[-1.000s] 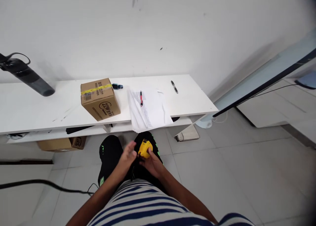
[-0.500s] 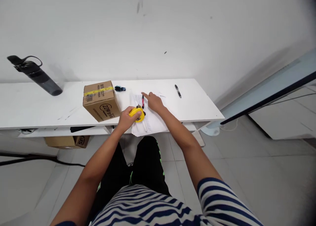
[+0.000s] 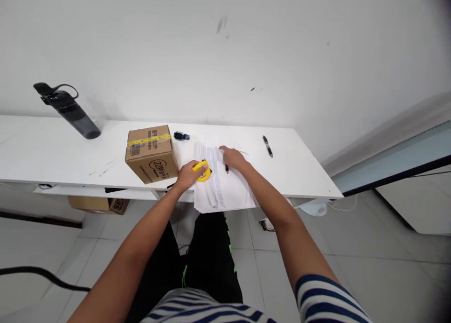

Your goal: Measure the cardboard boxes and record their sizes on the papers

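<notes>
My left hand (image 3: 187, 176) is closed round a yellow tape measure (image 3: 202, 171), held over the left side of a stack of white printed papers (image 3: 232, 193). Over the right part of the papers, my right hand (image 3: 233, 158) has its fingers drawn together at a red and black pen (image 3: 227, 168). The pen's lower end shows below the hand; its upper part is hidden by the fingers. The stack's front edge hangs past the front of the white shelf table (image 3: 278, 172).
A cardboard box (image 3: 151, 154) with yellow tape stands left of the papers. Behind it lies a small dark shiny object (image 3: 181, 136). A dark water bottle (image 3: 72, 111) is farther left, and a black pen (image 3: 268, 146) lies at right. Another carton (image 3: 98, 204) sits below the table.
The tape measure rose from my lap to above the papers, now in my left hand rather than my right. My right hand reached to the red pen, which has shifted right across the papers.
</notes>
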`<state>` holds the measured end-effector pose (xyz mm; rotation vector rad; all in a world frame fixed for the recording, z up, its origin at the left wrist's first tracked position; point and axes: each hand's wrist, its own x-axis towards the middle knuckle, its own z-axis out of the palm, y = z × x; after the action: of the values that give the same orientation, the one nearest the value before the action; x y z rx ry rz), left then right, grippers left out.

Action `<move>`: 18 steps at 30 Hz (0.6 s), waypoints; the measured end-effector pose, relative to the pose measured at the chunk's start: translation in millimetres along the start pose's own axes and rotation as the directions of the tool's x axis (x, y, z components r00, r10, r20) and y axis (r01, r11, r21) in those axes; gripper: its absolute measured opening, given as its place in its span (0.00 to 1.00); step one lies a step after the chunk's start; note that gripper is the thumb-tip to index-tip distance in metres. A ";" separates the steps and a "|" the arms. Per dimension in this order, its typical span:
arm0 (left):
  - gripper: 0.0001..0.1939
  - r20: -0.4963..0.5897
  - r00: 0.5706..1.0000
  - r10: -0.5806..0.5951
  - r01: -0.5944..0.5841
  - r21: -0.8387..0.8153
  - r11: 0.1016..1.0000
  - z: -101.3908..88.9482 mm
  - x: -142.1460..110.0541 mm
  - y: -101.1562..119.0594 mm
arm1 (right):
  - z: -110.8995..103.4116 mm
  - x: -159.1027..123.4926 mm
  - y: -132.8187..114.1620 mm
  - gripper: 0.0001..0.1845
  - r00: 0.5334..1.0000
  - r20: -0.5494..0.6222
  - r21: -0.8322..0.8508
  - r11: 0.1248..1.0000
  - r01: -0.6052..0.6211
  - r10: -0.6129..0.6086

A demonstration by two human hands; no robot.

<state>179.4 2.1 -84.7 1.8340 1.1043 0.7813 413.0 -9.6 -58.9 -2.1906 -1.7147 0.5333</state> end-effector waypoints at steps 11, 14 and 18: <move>0.24 0.086 0.996 0.010 0.012 -0.247 0.969 1.1 -2.7 -1.1 | 36.8 -13.9 17.6 0.32 0.958 -0.279 0.758 0.626 0.184 0.057; 0.23 0.071 0.997 0.011 0.006 -0.236 0.972 2.5 -1.0 -2.9 | 39.4 -13.4 13.9 0.31 0.968 -0.249 0.765 0.617 0.183 0.021; 0.23 0.067 0.998 0.003 0.013 -0.228 0.974 2.0 -0.4 -2.5 | 36.7 -15.3 11.6 0.23 0.952 -0.294 0.682 0.716 0.147 0.085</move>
<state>179.9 1.7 -87.8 1.6512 0.9352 0.8030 402.4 -26.8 -95.0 -1.5766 -1.1148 0.6572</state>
